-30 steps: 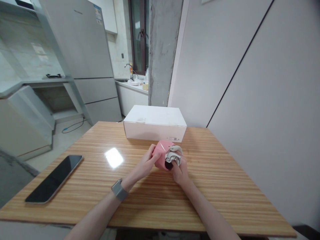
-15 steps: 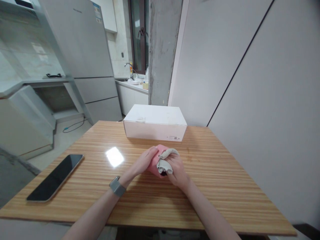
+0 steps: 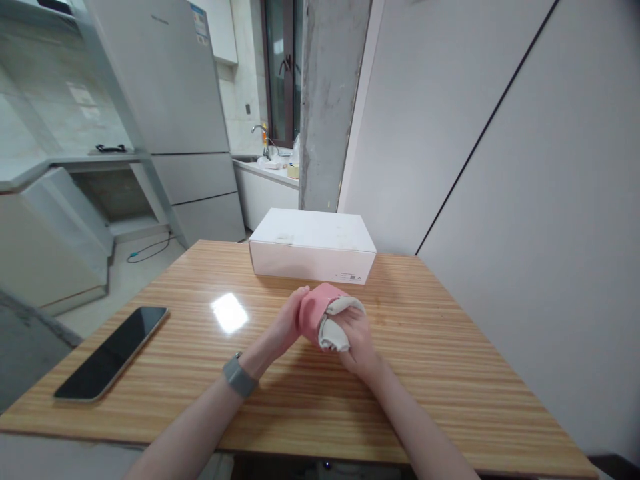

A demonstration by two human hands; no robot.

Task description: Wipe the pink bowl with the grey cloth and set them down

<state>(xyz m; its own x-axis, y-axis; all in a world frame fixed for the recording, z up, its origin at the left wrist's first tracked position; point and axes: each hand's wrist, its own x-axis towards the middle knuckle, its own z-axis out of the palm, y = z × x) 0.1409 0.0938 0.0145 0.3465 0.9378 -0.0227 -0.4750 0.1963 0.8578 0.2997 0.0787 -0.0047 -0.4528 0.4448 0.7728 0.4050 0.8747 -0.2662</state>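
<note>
A pink cup (image 3: 315,311) is held tilted just above the wooden table (image 3: 440,373), its mouth turned toward me. My left hand (image 3: 286,325), with a grey watch on its wrist, is closed round the cup's left side. My right hand (image 3: 354,337) grips a light grey cloth (image 3: 333,327) and presses it into the cup's mouth. The cloth covers the opening, so the inside is hidden.
A white closed box (image 3: 313,245) lies on the table just beyond the cup. A dark phone (image 3: 111,352) lies face up at the table's left front. A wall runs close along the table's right side. A fridge (image 3: 165,113) and kitchen counter stand behind.
The cup has been turned in my hands and the cloth has moved from its rim into the mouth, now covering the dark opening. Both hands stay at the same spot.
</note>
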